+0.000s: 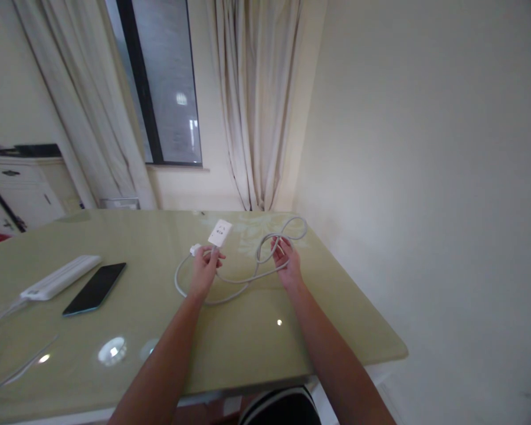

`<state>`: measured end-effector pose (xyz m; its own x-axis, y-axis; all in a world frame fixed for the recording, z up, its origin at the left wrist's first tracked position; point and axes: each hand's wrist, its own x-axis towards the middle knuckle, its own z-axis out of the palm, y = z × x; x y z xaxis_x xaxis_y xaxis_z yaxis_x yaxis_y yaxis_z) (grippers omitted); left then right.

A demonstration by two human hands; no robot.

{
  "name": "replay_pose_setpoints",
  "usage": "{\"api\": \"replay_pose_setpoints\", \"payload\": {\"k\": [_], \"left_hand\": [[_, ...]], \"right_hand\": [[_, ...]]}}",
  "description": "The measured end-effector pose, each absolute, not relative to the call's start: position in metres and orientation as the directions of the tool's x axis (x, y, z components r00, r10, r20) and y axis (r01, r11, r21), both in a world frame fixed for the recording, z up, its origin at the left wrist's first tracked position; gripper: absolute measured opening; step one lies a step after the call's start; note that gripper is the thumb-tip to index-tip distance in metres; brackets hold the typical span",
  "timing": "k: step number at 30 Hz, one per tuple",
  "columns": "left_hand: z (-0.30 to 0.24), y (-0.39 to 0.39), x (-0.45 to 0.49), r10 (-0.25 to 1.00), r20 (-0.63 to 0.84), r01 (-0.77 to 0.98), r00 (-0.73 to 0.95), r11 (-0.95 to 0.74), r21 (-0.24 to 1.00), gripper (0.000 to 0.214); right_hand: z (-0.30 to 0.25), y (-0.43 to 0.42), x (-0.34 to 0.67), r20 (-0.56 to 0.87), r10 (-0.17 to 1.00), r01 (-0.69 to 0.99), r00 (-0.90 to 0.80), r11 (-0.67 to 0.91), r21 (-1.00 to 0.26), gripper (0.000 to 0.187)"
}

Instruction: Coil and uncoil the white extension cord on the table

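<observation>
Head view: left hand (205, 267) pinches cable (249, 280) beside a white socket (220, 233); half-curled right hand (288, 262) holds looped cable.

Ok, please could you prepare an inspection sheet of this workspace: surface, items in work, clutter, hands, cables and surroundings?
Surface: glossy greenish table with light reflections.
Items in work: white socket block on grey cord.
Clutter: white power strip and dark-screened phone, at left.
Hands: left hand holds the cord by the socket block; right hand holds its loops.
Cables: white cable leaves the power strip; another cable lies nearer.
Surroundings: window, curtains, plain wall, cabinet.
</observation>
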<state>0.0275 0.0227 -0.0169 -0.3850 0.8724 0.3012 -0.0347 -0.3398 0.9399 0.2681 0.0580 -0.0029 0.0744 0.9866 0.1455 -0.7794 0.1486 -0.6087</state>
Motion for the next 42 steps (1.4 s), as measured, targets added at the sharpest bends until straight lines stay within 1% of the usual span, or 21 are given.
{"api": "replay_pose_setpoints", "payload": {"k": [2, 4, 5, 7, 9, 11, 13, 16, 18, 22, 23, 25, 27, 30, 32, 35, 38, 40, 42], "left_hand": [[-0.01, 0.019, 0.034, 0.935, 0.199, -0.321, -0.294, -0.292, 0.901, 0.049], [-0.005, 0.016, 0.038, 0.98, 0.124, -0.533, -0.157, -0.19, 0.824, 0.053], [-0.004, 0.014, 0.039, 0.99, 0.103, -0.595, -0.097, -0.141, 0.791, 0.054], [-0.003, 0.012, 0.039, 0.996, 0.083, -0.621, -0.028, -0.082, 0.779, 0.055], [-0.005, 0.01, 0.041, 0.996, 0.092, -0.518, -0.021, -0.09, 0.851, 0.053], [-0.008, 0.007, 0.045, 0.993, 0.115, -0.375, -0.027, -0.116, 0.92, 0.053], [-0.009, 0.003, 0.051, 0.987, 0.161, -0.214, 0.004, -0.157, 0.964, 0.05], [-0.01, -0.005, 0.06, 0.966, 0.218, 0.048, 0.142, -0.227, 0.973, 0.044], [-0.011, -0.008, 0.064, 0.952, 0.23, 0.154, 0.201, -0.262, 0.953, 0.043], [-0.017, -0.006, 0.065, 0.947, 0.267, 0.187, 0.178, -0.299, 0.936, 0.034], [-0.019, -0.005, 0.065, 0.946, 0.279, 0.189, 0.164, -0.308, 0.933, 0.037], [-0.021, -0.004, 0.064, 0.945, 0.286, 0.184, 0.158, -0.313, 0.932, 0.058], [-0.023, -0.004, 0.064, 0.944, 0.246, 0.165, 0.221, -0.285, 0.944, 0.076], [-0.026, -0.006, 0.066, 0.912, 0.147, 0.143, 0.382, -0.216, 0.966, 0.086], [-0.03, -0.006, 0.07, 0.905, 0.124, 0.157, 0.407, -0.203, 0.967, 0.086], [-0.039, -0.002, 0.076, 0.932, 0.17, 0.188, 0.321, -0.239, 0.953, 0.084], [-0.047, 0.003, 0.08, 0.95, 0.254, 0.207, 0.182, -0.29, 0.935, 0.091], [-0.052, 0.006, 0.08, 0.939, 0.331, 0.243, 0.098, -0.345, 0.907, 0.096], [-0.055, 0.009, 0.079, 0.906, 0.421, 0.306, 0.049, -0.414, 0.857, 0.098]], "right_hand": [[-0.003, 0.058, 0.268, 0.149, 0.987, -0.774, 0.061, 0.141, -0.618, 0.024], [-0.005, 0.059, 0.269, 0.137, 0.99, -0.772, 0.041, 0.119, -0.625, 0.024], [-0.006, 0.06, 0.269, 0.125, 0.992, -0.774, 0.031, 0.103, -0.624, 0.022], [-0.008, 0.061, 0.269, 0.094, 0.996, -0.787, 0.009, 0.065, -0.613, 0.017], [-0.009, 0.062, 0.27, 0.074, 0.997, -0.8, -0.007, 0.038, -0.599, 0.015], [-0.009, 0.062, 0.27, 0.071, 0.997, -0.805, -0.019, 0.027, -0.593, 0.017], [-0.007, 0.06, 0.269, 0.084, 0.996, -0.805, -0.033, 0.023, -0.593, 0.019], [-0.003, 0.055, 0.268, 0.128, 0.989, -0.807, -0.072, 0.017, -0.59, 0.022], [0.0, 0.051, 0.267, 0.163, 0.982, -0.812, -0.097, 0.016, -0.583, 0.023], [0.006, 0.045, 0.267, 0.199, 0.973, -0.837, -0.12, 0.008, -0.548, 0.022], [0.008, 0.043, 0.267, 0.202, 0.972, -0.846, -0.123, 0.004, -0.534, 0.022], [0.011, 0.04, 0.266, 0.206, 0.97, -0.866, -0.128, -0.008, -0.5, 0.023], [0.013, 0.037, 0.264, 0.209, 0.969, -0.884, -0.131, -0.019, -0.467, 0.026], [0.014, 0.034, 0.26, 0.208, 0.971, -0.895, -0.117, -0.012, -0.446, 0.029], [0.014, 0.036, 0.259, 0.202, 0.974, -0.888, -0.106, -0.001, -0.46, 0.03], [0.011, 0.041, 0.26, 0.165, 0.98, -0.832, -0.111, -0.001, -0.555, 0.033], [0.006, 0.048, 0.261, 0.102, 0.992, -0.717, -0.074, 0.018, -0.697, 0.041], [0.0, 0.052, 0.261, 0.056, 0.998, -0.631, -0.032, 0.023, -0.775, 0.048], [-0.006, 0.056, 0.262, 0.002, 1.0, -0.536, -0.001, 0.001, -0.844, 0.056]]}}
